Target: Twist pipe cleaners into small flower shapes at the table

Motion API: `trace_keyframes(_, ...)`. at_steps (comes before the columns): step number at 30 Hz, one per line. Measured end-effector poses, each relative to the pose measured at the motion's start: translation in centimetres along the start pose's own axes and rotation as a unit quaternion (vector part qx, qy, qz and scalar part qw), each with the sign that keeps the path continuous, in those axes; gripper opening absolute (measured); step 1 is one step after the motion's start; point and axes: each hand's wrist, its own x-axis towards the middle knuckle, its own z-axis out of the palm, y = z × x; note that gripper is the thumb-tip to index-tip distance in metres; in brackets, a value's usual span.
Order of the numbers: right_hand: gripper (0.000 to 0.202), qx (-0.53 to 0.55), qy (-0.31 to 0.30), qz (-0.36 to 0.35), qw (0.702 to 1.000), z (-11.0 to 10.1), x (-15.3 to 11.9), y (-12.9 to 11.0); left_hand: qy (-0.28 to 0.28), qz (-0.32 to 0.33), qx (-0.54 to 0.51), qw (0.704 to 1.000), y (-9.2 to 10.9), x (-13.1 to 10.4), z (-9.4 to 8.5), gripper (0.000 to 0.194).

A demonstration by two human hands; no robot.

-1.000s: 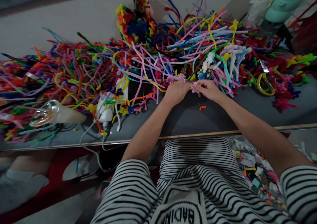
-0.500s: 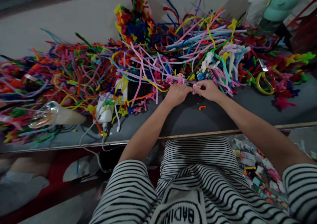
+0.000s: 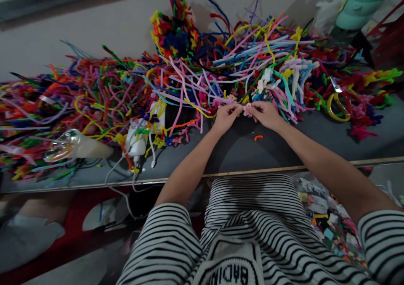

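Observation:
Between my two hands is a small pink looped pipe cleaner (image 3: 247, 110), bent into what looks like a flower shape. My left hand (image 3: 226, 117) pinches its left end with thumb and forefinger. On the other side, my right hand (image 3: 266, 114) closes its fingertips on the loops. Both hands hover low at the table's middle, close to the heap of pipe cleaners (image 3: 189, 83). A short orange pipe cleaner piece (image 3: 258, 137) lies on the grey table (image 3: 246, 157) just below them.
Yellow-handled scissors (image 3: 337, 104) lie to the right, by red and pink bent pieces. At left are a white power strip (image 3: 136, 140) with cables and a plastic-wrapped roll (image 3: 82, 145). A mint-green container (image 3: 356, 11) stands at back right. Another person's leg (image 3: 38, 211) shows at lower left.
My left hand has turned, its thumb and forefinger now stretched toward the pink piece, which shows more between the hands. The view has shifted slightly.

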Motion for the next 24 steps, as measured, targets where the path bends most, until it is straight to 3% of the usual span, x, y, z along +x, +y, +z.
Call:
trace_keyframes(6, 0.051, 0.006, -0.015, -0.01, 1.0, -0.1, 0.2, 0.6, -0.026, -0.037, -0.056, 0.997, -0.4, 0.1, 0.2, 0.053)
trace_keyframes(15, 0.05, 0.016, -0.002, 0.006, 1.0, 0.0, 0.2, 0.3, -0.061, -0.044, -0.008, 0.997, 0.6, 0.3, -0.2, 0.047)
trace_keyframes(24, 0.052, 0.05, -0.003, 0.025, 0.998, 0.1, 0.4, 0.2, -0.07, -0.021, 0.025, 0.997, 0.4, 0.4, 0.0, 0.027)
